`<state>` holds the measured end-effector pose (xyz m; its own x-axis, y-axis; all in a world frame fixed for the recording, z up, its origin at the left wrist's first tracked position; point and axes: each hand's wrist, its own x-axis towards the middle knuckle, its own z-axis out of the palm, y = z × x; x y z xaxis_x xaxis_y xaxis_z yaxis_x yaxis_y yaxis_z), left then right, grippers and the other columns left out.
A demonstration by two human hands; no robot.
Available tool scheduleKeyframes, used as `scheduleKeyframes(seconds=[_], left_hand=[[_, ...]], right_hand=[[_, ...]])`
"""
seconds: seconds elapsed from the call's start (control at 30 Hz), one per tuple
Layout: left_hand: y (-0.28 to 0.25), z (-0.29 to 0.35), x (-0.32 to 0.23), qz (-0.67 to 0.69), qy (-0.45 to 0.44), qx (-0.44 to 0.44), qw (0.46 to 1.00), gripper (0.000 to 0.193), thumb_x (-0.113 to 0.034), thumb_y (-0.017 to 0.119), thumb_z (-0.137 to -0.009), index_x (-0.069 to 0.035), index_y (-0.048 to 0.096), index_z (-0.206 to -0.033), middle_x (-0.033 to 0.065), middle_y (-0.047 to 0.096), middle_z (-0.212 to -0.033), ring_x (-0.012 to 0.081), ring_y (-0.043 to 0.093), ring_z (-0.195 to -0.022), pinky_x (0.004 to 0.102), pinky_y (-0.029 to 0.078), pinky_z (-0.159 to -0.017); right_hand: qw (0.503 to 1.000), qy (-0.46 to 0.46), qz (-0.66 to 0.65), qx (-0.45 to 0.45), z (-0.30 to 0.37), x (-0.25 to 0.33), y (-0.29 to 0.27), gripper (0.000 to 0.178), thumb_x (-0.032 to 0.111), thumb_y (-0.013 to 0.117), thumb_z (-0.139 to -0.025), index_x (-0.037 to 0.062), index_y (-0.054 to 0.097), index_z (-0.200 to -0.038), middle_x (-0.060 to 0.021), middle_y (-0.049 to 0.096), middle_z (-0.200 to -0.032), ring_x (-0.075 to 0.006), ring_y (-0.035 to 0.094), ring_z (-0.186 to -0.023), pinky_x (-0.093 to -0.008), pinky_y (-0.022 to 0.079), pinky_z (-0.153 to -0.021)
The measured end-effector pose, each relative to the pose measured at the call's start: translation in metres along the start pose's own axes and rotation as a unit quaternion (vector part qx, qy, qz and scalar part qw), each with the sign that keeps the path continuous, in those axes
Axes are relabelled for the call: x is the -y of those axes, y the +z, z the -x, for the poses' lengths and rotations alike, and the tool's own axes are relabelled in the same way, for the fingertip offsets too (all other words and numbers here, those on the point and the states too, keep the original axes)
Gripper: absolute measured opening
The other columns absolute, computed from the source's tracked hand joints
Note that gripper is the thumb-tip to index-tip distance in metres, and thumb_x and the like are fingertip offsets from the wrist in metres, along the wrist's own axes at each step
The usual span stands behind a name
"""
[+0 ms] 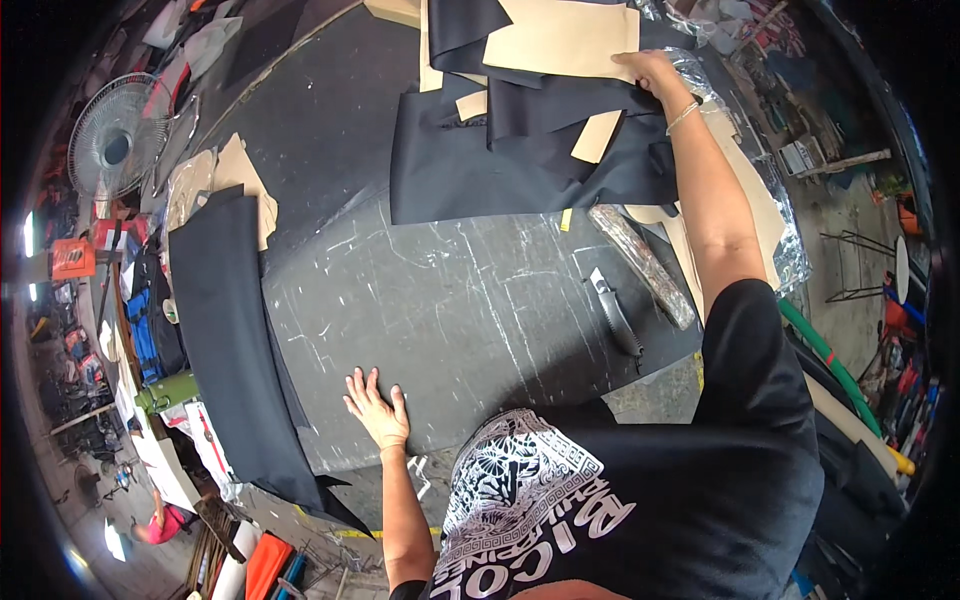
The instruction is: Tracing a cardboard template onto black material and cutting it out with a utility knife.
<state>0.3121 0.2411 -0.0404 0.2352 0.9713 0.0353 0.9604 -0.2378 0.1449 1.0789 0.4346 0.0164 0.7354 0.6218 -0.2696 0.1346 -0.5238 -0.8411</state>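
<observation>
My right hand (655, 75) reaches to the far side of the worktable (400, 320). Its fingers pinch the right corner of a tan sheet (560, 40), which looks like card or a pattern piece. The sheet lies over black material (470, 180), perhaps vinyl or leatherette, spread in overlapping folds. Two smaller tan pieces, one a slanted strip (597, 137), rest on that black material. My left hand (378, 410) is open, fingers spread, laid on the table's near edge with nothing in it.
A utility knife (615, 315) and a worn bar (642, 265) lie at the table's right. Long black material (225, 320) hangs over the left edge. A fan (115, 140) stands beyond at left. Green tubing (830, 360) is at right. Another person (163, 520) is at lower left.
</observation>
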Motion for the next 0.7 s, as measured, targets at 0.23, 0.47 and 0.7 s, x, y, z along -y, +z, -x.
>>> scheduleKeyframes(seconds=[0.23, 0.47, 0.7], left_hand=[[-0.005, 0.010, -0.003, 0.007, -0.008, 0.010, 1.000, 0.056, -0.044, 0.052, -0.097, -0.012, 0.049, -0.143, 0.0133, 0.034, -0.160, 0.0367, 0.020, -0.152, 0.0595, 0.009, -0.122], [-0.004, 0.021, 0.003, 0.011, -0.011, -0.002, 1.000, 0.056, -0.045, 0.053, -0.097, -0.013, 0.049, -0.143, 0.0130, 0.034, -0.160, 0.0361, 0.020, -0.152, 0.0587, 0.009, -0.122], [-0.010, 0.016, 0.005, 0.296, -0.116, -0.111, 0.942, 0.065, -0.043, 0.053, -0.102, -0.006, 0.035, -0.152, 0.0209, 0.028, -0.160, 0.0388, 0.020, -0.151, 0.0573, 0.010, -0.122]], right_hand=[[0.923, -0.096, -0.350, 0.126, 0.124, 0.031, 0.032, 0.016, 0.015, 0.078, -0.087, 0.0038, 0.069, -0.096, 0.0034, 0.064, -0.076, -0.0039, 0.055, -0.060, -0.0197, 0.043, -0.050], [0.846, 0.009, -0.494, 0.200, 0.314, -0.025, 0.124, 0.016, 0.014, 0.070, -0.094, 0.0012, 0.065, -0.102, -0.0030, 0.065, -0.080, -0.0091, 0.059, -0.058, -0.0221, 0.046, -0.050], [0.872, 0.085, -0.341, 0.342, 0.474, -0.076, 0.136, 0.019, 0.015, 0.070, -0.095, 0.0009, 0.069, -0.108, 0.0035, 0.064, -0.080, -0.0041, 0.053, -0.064, -0.0204, 0.044, -0.058]])
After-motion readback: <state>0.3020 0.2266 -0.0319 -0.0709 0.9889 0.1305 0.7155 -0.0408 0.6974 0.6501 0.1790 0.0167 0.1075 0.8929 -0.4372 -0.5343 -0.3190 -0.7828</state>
